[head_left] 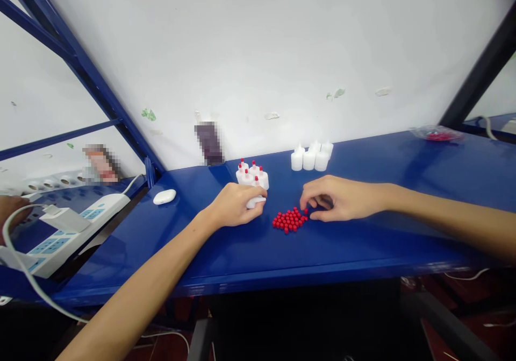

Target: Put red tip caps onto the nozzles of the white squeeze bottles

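My left hand (237, 204) is closed around a small white bottle (255, 203), tilted on its side and mostly hidden by the fingers. Just behind it stand several white bottles with red caps (253, 175) on their nozzles. A loose pile of small red caps (288, 220) lies on the blue table between my hands. At the pile's right edge, my right hand (338, 197) curls inward, with one red cap (306, 211) between its thumb and fingertips. Farther back, a group of white bottles without red caps (309, 159) stands upright near the wall.
A white earbud case (164, 197) lies at the left of the blue table (250, 259). A white power strip (68, 237) with a plugged-in cable is beyond it, near another person's hand (14, 216). A clear bag with red contents (437, 134) lies at the back right.
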A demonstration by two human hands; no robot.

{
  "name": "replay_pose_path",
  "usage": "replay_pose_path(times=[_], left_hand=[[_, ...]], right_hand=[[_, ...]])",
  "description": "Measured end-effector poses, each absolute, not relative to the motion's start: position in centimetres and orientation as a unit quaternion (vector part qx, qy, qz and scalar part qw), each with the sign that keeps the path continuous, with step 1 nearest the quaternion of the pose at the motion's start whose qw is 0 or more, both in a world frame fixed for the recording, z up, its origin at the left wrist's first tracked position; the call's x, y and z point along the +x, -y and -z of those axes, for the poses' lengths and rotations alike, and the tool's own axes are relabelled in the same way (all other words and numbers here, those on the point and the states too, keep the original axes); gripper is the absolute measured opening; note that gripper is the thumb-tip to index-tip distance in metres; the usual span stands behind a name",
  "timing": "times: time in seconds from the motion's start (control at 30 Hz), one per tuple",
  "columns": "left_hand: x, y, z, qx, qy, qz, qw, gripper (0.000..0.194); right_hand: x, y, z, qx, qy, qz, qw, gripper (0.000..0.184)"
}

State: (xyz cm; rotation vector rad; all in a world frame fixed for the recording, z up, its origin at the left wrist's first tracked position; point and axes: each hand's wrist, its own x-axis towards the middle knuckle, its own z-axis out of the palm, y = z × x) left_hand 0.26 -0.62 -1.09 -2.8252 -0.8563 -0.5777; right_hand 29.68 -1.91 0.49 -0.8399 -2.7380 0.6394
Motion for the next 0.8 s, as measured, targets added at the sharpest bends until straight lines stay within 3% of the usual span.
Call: replay_pose_path(times=[0.37,0.63,0.8], left_hand=[[0.1,0.4,0.8,-0.933,0.305,0.185,0.055,0.024],[0.4,0.4,0.9,-0.938,0.333,0.079,0.05,0.03],[0.2,0.0,1.2,-0.929,0.361,0.064,0.057,0.034]], right_hand=[[29.4,2.1,-0.7,-0.256,0.944,-0.196,0.073,0.016],[29.1,2.4,-0.9,-0.261,0.943,-0.199,0.054,0.008],[28.9,1.2,-1.4,-0.307,0.916,-0.222,0.13,0.011]])
